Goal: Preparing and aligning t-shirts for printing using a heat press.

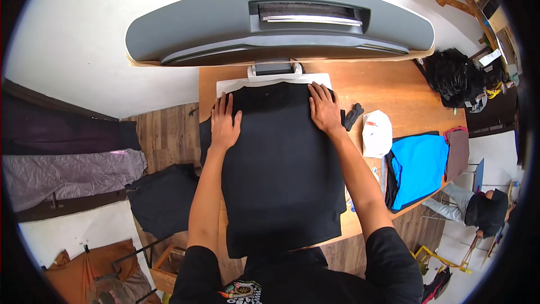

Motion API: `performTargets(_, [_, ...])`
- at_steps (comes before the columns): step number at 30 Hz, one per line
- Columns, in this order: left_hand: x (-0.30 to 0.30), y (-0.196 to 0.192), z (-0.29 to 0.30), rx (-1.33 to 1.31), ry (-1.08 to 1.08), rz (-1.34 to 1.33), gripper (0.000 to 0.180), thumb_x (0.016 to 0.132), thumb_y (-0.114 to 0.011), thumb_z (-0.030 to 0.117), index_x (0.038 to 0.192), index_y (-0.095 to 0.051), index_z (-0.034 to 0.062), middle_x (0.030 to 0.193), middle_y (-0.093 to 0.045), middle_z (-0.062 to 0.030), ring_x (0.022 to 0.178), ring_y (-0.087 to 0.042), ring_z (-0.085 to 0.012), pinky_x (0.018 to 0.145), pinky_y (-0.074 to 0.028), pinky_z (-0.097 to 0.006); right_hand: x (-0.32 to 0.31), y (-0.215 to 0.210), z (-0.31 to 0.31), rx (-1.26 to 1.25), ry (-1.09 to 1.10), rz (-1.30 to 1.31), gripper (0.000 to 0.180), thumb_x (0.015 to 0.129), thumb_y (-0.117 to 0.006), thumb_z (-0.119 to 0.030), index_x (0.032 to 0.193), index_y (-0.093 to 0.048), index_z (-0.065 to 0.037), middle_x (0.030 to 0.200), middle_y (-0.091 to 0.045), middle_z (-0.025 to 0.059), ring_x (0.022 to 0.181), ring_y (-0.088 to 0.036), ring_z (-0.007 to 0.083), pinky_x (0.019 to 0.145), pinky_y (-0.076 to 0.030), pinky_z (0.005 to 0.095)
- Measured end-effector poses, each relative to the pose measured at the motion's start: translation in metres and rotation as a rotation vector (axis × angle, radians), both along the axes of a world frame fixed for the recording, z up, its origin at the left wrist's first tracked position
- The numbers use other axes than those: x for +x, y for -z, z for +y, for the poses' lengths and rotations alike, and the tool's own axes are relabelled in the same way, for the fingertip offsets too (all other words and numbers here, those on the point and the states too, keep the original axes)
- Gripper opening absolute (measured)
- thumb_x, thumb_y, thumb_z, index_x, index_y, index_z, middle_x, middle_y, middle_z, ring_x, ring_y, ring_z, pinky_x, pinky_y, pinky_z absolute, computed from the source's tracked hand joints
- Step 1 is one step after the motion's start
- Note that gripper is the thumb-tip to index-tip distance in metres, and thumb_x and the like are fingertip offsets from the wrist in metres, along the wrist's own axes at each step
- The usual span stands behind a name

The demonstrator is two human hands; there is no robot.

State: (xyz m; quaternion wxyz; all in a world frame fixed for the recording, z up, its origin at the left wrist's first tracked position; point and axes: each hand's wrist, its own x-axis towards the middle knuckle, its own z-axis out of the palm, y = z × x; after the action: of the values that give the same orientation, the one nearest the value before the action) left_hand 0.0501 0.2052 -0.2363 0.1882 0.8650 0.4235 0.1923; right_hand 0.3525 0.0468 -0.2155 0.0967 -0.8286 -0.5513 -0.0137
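Note:
A black garment (281, 169) lies spread flat over the lower platen of a heat press, on a wooden table (388, 90). My left hand (225, 123) rests flat on its upper left part, fingers apart. Flat on the upper right part lies my right hand (323, 107), fingers spread too. Neither hand grips anything. The grey upper plate of the press (225, 28) hangs raised just beyond my fingertips. A strip of white platen (230, 85) shows past the garment's far edge.
To the right on the table lie a small dark object (353, 116), a white cap (377, 133), a blue and black garment (419, 168) and a brown one (458, 152). A black bag (450, 76) sits far right. Dark clothes (163, 197) lie left. A person (478, 208) sits lower right.

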Motion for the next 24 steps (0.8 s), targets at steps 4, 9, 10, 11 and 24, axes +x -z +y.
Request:
performTargets(4, [0.001,-0.001,0.003,-0.159,-0.005,-0.036,0.064,0.108,-0.052,0.038,0.162,-0.038,0.0082,0.170,-0.031,-0.0187,0.156,-0.028,-0.0437,0.127,-0.023,-0.057,0.003,-0.001,0.012,0.071,0.035,0.171,0.046,0.109,-0.047,-0.026,0.153,-0.051,-0.011,0.157,-0.052,0.0086,0.148,-0.044,0.0303,0.122,-0.030,0.0519])
performTargets(9, [0.013,-0.004,0.002,0.126,-0.013,0.133,0.067,0.106,-0.055,0.040,0.163,-0.038,0.0086,0.171,-0.030,-0.0177,0.157,-0.026,-0.0448,0.123,-0.028,-0.062,0.002,0.008,0.003,0.064,0.005,0.008,0.048,0.110,-0.047,-0.025,0.154,-0.051,-0.010,0.160,-0.049,0.0101,0.152,-0.039,0.0330,0.125,-0.026,0.0521])
performTargets(10, [0.012,-0.003,0.000,0.061,0.053,0.178,0.067,0.106,-0.055,0.040,0.163,-0.038,0.0084,0.171,-0.030,-0.0180,0.156,-0.026,-0.0449,0.123,-0.028,-0.063,0.002,0.012,-0.001,0.021,0.013,0.022,0.049,0.110,-0.047,-0.025,0.156,-0.049,-0.010,0.162,-0.047,0.0107,0.153,-0.037,0.0336,0.126,-0.025,0.0522])
performTargets(11, [0.012,-0.001,-0.001,0.126,0.017,0.165,0.068,0.106,-0.055,0.040,0.163,-0.038,0.0083,0.171,-0.029,-0.0183,0.156,-0.027,-0.0450,0.123,-0.029,-0.063,0.002,0.016,-0.004,0.050,-0.056,0.072,0.050,0.110,-0.047,-0.026,0.157,-0.047,-0.010,0.163,-0.045,0.0113,0.155,-0.035,0.0342,0.127,-0.024,0.0522])
performTargets(24, [-0.015,0.006,-0.042,-0.070,-0.098,0.056,0.070,0.108,-0.053,0.041,0.167,-0.030,0.0129,0.174,-0.020,-0.0208,0.162,-0.017,-0.0384,0.128,-0.014,-0.057,-0.003,0.004,-0.012,0.182,0.065,0.159,0.054,0.110,-0.046,-0.027,0.160,-0.041,-0.008,0.166,-0.042,0.0128,0.156,-0.032,0.0366,0.128,-0.022,0.0554])
